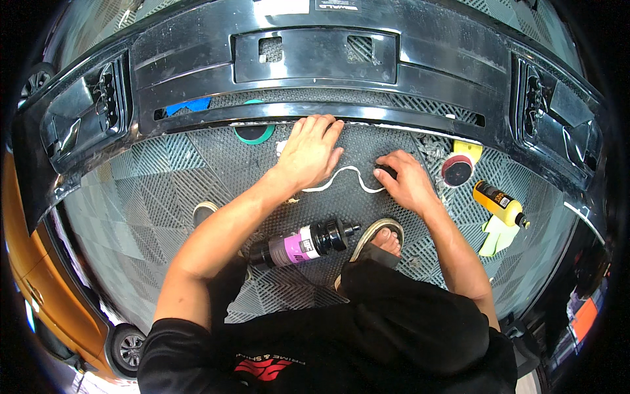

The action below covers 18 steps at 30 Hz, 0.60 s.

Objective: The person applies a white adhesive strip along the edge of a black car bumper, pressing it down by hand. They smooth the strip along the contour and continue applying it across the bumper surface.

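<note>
A large black car bumper (pixel 446 57) spans the view in front of me. My left hand (pixel 308 152) lies over its lower edge, fingers stretched out and touching the plastic. To the right and a little nearer, my right hand (pixel 410 180) is closed on a small black object (pixel 386 171), mostly hidden by the fingers. A thin white strip (pixel 344 169) curves across the floor mat between the two hands, one end by the right fingers, the other under my left wrist. White residue runs along the bumper's lower edge.
A black bottle with a purple label (pixel 298 247) lies between my feet. At right are a dark round pad (pixel 457 169), a yellow bottle (pixel 499 202) and a light green cloth (pixel 497 236). A green-rimmed disc (pixel 254 134) lies partly under the bumper. An orange car (pixel 59 282) stands left.
</note>
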Available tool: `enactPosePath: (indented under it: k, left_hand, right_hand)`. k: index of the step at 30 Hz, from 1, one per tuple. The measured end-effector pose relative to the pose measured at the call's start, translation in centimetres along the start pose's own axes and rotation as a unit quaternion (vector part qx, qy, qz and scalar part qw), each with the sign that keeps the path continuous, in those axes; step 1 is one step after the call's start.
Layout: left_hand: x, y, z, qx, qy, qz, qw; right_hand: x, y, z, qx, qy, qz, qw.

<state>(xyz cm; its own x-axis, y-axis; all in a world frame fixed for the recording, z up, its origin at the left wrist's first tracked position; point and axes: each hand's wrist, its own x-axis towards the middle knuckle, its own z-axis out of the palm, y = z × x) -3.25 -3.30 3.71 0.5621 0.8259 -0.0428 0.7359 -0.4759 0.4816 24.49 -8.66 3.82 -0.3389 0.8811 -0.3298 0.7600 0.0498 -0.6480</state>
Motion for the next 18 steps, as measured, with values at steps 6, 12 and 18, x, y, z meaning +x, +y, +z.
enactPosePath:
  k: [6, 12, 18]
  left_hand:
    - [-1.0, -0.7, -0.2, 0.002, 0.028, 0.037, 0.999]
    - [-4.0, 0.5, 2.6, -0.074, -0.014, -0.038, 0.996]
    - [-3.8, 1.3, 4.4, -0.054, 0.017, -0.102, 0.993]
  right_hand:
    - [0.2, 0.8, 0.4, 0.016, 0.004, 0.002, 1.000]
    - [0.5, 0.8, 0.3, 0.045, 0.006, 0.023, 0.999]
    - [0.2, 0.9, 0.0, 0.053, 0.005, 0.057, 0.997]
